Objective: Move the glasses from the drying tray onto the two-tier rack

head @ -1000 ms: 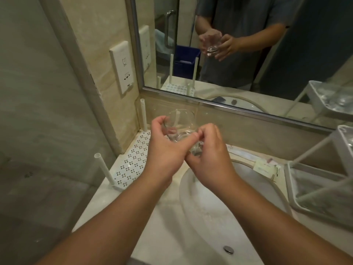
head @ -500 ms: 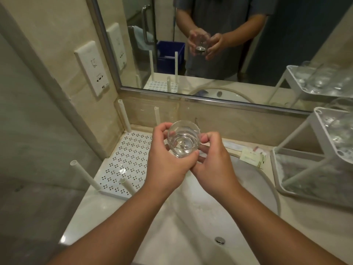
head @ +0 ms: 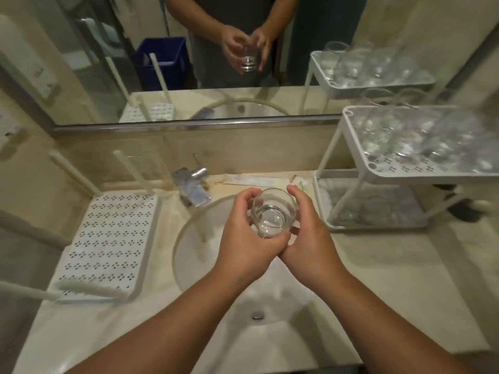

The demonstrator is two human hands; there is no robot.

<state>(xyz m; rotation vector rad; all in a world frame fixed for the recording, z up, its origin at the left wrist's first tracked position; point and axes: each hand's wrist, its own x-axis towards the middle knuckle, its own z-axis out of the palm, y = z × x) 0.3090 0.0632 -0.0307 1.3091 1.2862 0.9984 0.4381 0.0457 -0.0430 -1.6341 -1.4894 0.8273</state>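
Head view. Both hands hold one glass (head: 273,213) upright over the sink (head: 189,238), near the frame's centre. The left hand (head: 244,233) wraps its fingers round the glass's left side and base; the right hand (head: 307,230) curls round its right side, thumb up by the rim. So each grip is closed on the glass, and the two hands touch below it.

The tray (head: 108,238) lies on the tabletop (head: 391,265) at 9 o'clock from the glass; its perforated floor shows no glasses, and white posts stick up from its corners, the near ones blurred. The rack (head: 348,147) stands at 2 o'clock. Its upper tier carries a crowd of glasses (head: 421,136), smeared by motion so their number cannot be told; the tier's right end is cut off by the frame edge. The lower tier's contents are hard to make out through the blur. A tap (head: 193,184) sits at 11 o'clock, partly blurred. The mirror (head: 189,63) at 12 o'clock repeats the hands and glass; the person's reflection is cut off at the chest.

Against half a second ago, the view has swung right and tipped down: the wall socket has left the frame, the tap and more of the rack have come in, and the glass has moved rightward from the tray toward the rack, with the right thumb now raised beside the rim.
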